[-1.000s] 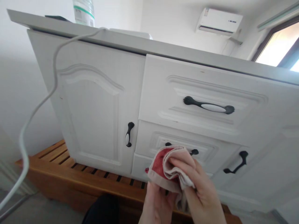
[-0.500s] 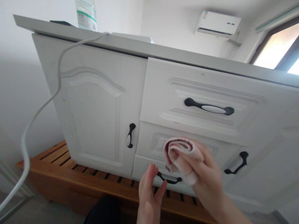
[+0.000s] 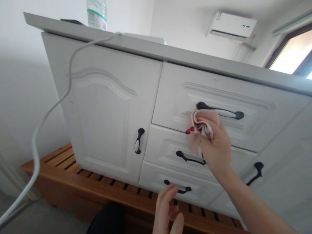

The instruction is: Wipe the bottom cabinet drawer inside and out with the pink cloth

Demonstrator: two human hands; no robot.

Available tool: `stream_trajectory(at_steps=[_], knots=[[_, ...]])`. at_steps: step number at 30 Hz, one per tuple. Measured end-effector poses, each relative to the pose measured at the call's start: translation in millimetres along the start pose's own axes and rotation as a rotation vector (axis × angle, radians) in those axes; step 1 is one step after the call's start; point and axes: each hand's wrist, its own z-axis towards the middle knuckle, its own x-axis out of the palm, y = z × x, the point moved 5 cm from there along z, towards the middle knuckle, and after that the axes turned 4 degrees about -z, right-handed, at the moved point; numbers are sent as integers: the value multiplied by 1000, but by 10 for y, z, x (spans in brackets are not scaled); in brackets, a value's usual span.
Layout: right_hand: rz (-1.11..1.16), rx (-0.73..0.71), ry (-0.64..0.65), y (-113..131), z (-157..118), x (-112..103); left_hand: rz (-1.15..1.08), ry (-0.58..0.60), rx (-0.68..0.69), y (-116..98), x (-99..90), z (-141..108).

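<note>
Largest in view, a white panelled cabinet [image 3: 104, 117], doors and drawers closed; at the cabinet's foot, a slatted wooden bench [image 3: 94, 191]; beyond and above the cabinet's top, a wall-mounted air conditioner [image 3: 232, 26]; draped over the cabinet's top edge and hanging past the left end, a white cable [image 3: 36, 146]; on the cabinet's top at left, a clear plastic bottle [image 3: 97, 18] with a green band.

In front of the cabinet, two hands apart from each other; by the top drawer [image 3: 174, 94], the right hand [image 3: 219, 143], closed around a folded pink-and-white cloth [image 3: 207, 117]; lower, before the bottom drawer [image 3: 154, 175], the left hand [image 3: 168, 208], loosely open, nothing visible in the grasp.

Cloth bunched and doubled over, overlapping in view the left part of the cabinet's uppermost handle [image 3: 227, 113]; cannot tell from this angle whether touching; judging by the folds, light, soft and limp, hard to damage, unlikely to slip from bare skin; best gripped through several layers near the middle of the bundle; if pinched by one edge only, likely to droop and unfold; smallest, at the cloth's left edge, a red bit [image 3: 190, 130], too small to identify.
</note>
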Motion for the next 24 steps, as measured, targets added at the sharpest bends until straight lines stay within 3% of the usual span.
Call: stream_trajectory(at_steps=[3, 5, 7, 11, 13, 16, 21, 24], knots=[[-128, -301, -32, 378, -196, 271, 460, 166, 332, -157, 192, 260], [-202, -594, 36, 656, -329, 595, 671, 276, 517, -213, 404, 417], [-264, -796, 146, 810, -415, 945, 763, 340, 628, -227, 605, 537], [-284, -773, 372, 732, -410, 1377, 841, 329, 665, -173, 804, 660], [-233, -723, 433, 634, -413, 1394, 865, 326, 672, -155, 813, 670], [-183, -720, 438, 508, -446, 1243, 888, 338, 639, -161, 778, 683], [-360, -807, 373, 259, -477, 857, 904, 333, 648, -165, 733, 637], [-442, -864, 285, 44, -505, 610, 951, 355, 622, 52, 685, 467]])
